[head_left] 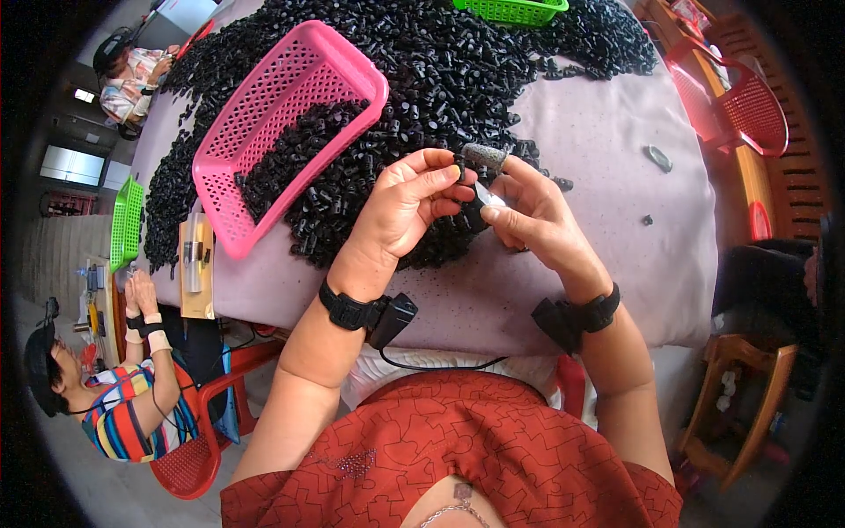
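My left hand (407,195) pinches a small black plastic part (460,167) between thumb and forefinger, above the pile. Close beside it, my right hand (539,211) is closed on a small flat tool with a bright, blade-like face (487,195) and a dark edge; its exact kind is unclear. A grey speckled finger cot (484,157) covers the tip of my right forefinger, which reaches toward the black part. Under and beyond both hands spreads a large heap of similar black plastic parts (422,88). Both wrists wear black straps with small boxes.
A pink basket (231,236) lies tilted on the heap, black parts inside. Green baskets (519,12) (128,220) stand at the far edge and left. A clear tube (194,264) lies on a board. Two people sit at left; a red chair (748,110) stands right.
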A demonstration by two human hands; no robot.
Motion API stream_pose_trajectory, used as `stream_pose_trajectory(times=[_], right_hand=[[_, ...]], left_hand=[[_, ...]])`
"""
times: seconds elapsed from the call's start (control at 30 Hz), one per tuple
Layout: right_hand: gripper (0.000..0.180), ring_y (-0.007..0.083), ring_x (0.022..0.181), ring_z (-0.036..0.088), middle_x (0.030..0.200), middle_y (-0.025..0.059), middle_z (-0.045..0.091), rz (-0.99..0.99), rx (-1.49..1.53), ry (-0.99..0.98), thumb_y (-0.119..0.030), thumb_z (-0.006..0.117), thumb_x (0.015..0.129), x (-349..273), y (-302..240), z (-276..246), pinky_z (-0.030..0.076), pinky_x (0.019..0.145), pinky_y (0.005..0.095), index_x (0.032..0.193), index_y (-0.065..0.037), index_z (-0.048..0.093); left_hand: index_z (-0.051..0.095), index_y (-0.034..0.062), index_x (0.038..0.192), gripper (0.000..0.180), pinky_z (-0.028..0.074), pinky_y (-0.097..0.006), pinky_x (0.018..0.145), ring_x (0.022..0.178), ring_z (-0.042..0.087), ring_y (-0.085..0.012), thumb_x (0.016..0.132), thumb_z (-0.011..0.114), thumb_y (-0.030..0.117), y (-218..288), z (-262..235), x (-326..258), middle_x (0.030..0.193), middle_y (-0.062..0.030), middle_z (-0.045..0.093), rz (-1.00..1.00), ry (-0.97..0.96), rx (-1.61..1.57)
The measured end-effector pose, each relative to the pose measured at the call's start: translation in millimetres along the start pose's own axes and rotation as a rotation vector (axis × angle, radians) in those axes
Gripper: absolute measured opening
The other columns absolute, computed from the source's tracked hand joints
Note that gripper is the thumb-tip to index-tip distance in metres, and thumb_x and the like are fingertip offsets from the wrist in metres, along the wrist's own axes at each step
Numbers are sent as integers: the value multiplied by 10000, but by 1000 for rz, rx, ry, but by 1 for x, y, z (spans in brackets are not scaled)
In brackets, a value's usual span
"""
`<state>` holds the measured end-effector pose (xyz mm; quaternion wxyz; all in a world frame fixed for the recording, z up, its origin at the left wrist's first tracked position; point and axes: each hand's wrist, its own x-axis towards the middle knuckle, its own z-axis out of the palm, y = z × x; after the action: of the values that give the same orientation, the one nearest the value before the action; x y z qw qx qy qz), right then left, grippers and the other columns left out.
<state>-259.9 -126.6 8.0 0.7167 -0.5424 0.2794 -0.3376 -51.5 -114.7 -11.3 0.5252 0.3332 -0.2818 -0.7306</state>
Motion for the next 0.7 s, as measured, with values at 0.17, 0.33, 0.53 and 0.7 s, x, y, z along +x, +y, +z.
stream_pose_trajectory(times=[0.17,0.33,0.53,0.7], right_hand=[[596,26,595,463,791,-41,533,3,-12,-17,-151,712,862,1,5,-2,359,491,165,1398,-98,457],[559,21,609,467,793,-46,543,20,-48,-10,-147,701,868,1,3,-1,367,498,168,1378,-95,477],[509,17,613,471,791,-49,552,13,-93,-5,-136,685,877,3,5,-3,372,500,165,1351,-86,504],[491,17,606,469,782,-55,541,3,-94,-8,-127,679,881,3,4,-2,374,499,164,1342,-79,514]], left_hand=[[581,49,1093,173,578,-267,690,836,694,-177,923,603,73,-4,-1,1,996,-130,689,-4,-25,21],[594,49,1077,165,583,-258,672,809,690,-164,920,618,92,-5,0,1,994,-123,690,-30,-41,4],[612,42,1034,129,588,-235,650,753,685,-145,917,627,96,-7,-1,2,947,-100,687,-35,-32,7],[612,39,1031,132,582,-237,642,745,683,-141,916,632,100,-8,1,1,909,-79,680,-29,-20,31]])
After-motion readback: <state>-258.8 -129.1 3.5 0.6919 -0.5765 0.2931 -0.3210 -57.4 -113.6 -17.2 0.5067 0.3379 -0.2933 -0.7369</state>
